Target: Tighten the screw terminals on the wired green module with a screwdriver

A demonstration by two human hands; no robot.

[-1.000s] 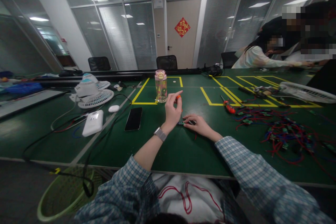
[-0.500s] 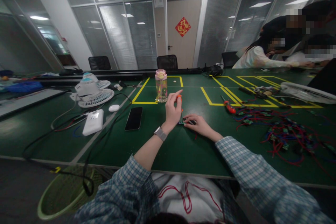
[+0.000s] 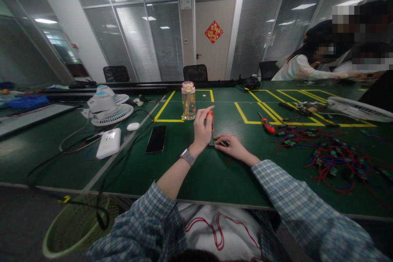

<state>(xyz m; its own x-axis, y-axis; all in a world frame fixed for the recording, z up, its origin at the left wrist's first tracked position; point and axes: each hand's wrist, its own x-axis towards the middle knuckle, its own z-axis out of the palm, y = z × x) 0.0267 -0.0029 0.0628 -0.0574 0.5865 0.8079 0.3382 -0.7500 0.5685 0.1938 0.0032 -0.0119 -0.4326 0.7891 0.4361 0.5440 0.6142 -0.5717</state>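
Note:
My left hand [image 3: 202, 130] is raised over the green table [image 3: 211, 172], its fingers closed round an orange-handled screwdriver [image 3: 211, 119] held upright. The tool's tip points down at a small circuit board [image 3: 212, 142]. My right hand [image 3: 231, 145] lies on the table just right of it, fingers pinning that small board down. A watch sits on my left wrist.
A clear bottle with a pink lid [image 3: 188, 100] stands behind my hands. A black phone [image 3: 156, 138], a white power bank [image 3: 108, 143], a mouse and desk fans [image 3: 107, 106] lie left. A red screwdriver [image 3: 266, 123] and tangled red-blue wires with boards [image 3: 328, 155] lie right. People sit far right.
My left fingers have shifted slightly on the screwdriver handle. The right hand stays put on the board.

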